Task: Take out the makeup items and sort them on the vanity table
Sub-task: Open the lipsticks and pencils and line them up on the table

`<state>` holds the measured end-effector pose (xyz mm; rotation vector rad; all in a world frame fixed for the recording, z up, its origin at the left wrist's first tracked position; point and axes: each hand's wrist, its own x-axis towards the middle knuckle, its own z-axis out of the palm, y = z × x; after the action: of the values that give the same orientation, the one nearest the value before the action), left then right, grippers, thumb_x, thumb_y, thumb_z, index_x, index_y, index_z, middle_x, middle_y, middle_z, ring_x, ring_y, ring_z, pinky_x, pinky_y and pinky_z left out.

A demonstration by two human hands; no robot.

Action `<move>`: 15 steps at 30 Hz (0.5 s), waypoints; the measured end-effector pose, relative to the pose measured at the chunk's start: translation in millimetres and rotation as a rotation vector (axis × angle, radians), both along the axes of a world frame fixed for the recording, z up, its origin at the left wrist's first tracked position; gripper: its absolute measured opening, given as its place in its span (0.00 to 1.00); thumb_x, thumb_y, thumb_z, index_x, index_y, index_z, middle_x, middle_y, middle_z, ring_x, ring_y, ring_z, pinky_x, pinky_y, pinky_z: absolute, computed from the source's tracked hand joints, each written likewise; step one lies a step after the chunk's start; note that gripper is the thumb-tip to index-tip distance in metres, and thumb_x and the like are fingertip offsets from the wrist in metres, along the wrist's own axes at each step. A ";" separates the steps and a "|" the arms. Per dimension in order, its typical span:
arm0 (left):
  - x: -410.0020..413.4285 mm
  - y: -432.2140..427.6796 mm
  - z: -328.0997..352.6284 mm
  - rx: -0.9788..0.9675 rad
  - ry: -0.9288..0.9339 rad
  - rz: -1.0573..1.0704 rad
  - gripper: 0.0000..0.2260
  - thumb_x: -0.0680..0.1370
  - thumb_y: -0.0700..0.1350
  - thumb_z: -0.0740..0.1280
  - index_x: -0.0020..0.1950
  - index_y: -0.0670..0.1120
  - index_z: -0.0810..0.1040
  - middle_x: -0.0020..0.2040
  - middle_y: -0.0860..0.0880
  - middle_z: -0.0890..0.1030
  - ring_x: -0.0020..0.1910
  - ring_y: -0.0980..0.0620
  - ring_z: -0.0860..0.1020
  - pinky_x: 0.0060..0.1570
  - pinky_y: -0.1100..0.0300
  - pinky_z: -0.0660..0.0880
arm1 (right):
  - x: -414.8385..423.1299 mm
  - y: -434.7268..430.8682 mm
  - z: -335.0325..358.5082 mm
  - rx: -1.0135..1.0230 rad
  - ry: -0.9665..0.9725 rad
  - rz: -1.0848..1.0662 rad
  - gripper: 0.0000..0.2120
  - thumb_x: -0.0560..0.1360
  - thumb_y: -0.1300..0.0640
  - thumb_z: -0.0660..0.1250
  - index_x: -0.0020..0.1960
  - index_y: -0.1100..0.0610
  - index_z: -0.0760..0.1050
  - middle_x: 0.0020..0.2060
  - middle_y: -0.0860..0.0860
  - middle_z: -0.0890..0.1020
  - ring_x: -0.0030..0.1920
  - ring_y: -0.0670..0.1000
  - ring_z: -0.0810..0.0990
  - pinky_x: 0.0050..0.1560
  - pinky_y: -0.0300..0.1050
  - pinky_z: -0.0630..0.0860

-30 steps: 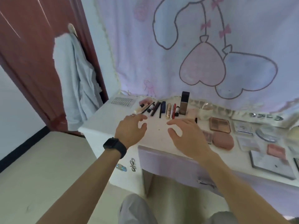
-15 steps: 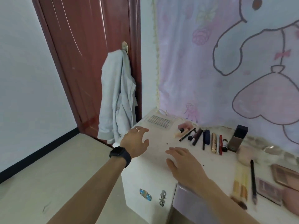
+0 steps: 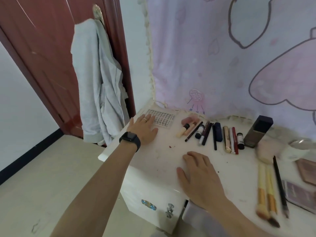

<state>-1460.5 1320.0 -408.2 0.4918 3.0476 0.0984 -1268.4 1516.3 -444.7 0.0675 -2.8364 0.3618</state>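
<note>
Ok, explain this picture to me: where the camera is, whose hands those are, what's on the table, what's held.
No machine here. A person wears one wide-angle camera on the head, looking forward and down, so the two arms coming in from below are the person's own. The left hand, with a watch on its wrist, lies flat at the far corner of the table, fingertips on a clear gridded case. The right hand is spread flat near the front edge. Neither holds anything. On the table lie a row of pencils and tubes, a dark bottle, and brushes and palettes at the right. A grey garment hangs on the door.
</note>
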 end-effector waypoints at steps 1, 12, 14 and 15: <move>3.6 1.0 -1.7 0.009 0.016 0.009 0.28 0.83 0.59 0.50 0.81 0.51 0.51 0.81 0.50 0.54 0.80 0.50 0.51 0.77 0.44 0.47 | -0.3 0.7 0.6 0.001 0.003 0.003 0.25 0.78 0.41 0.55 0.63 0.56 0.78 0.62 0.52 0.79 0.64 0.55 0.75 0.65 0.49 0.74; 47.0 -25.0 5.0 0.149 0.060 -0.047 0.20 0.71 0.66 0.69 0.58 0.61 0.70 0.71 0.44 0.70 0.76 0.46 0.60 0.73 0.46 0.58 | -2.6 1.8 2.7 -0.007 -0.044 0.011 0.28 0.77 0.40 0.50 0.66 0.55 0.74 0.65 0.52 0.76 0.66 0.54 0.72 0.65 0.49 0.71; 51.7 -25.8 6.4 0.240 -0.048 -0.004 0.20 0.69 0.66 0.70 0.56 0.63 0.68 0.72 0.45 0.68 0.75 0.44 0.63 0.71 0.45 0.63 | -1.6 2.2 2.2 -0.010 -0.041 0.012 0.27 0.78 0.40 0.51 0.66 0.54 0.74 0.65 0.51 0.76 0.66 0.54 0.72 0.65 0.49 0.71; 54.5 -25.4 7.9 0.257 -0.061 0.017 0.20 0.70 0.65 0.71 0.56 0.63 0.68 0.72 0.45 0.68 0.73 0.43 0.65 0.70 0.46 0.66 | -1.4 2.2 2.5 -0.015 -0.039 0.010 0.27 0.77 0.40 0.51 0.66 0.54 0.74 0.65 0.51 0.76 0.65 0.54 0.72 0.65 0.49 0.72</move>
<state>-1406.0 1294.6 -400.2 0.4662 2.9928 0.5005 -1269.8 1518.5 -442.1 0.0729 -2.8730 0.3903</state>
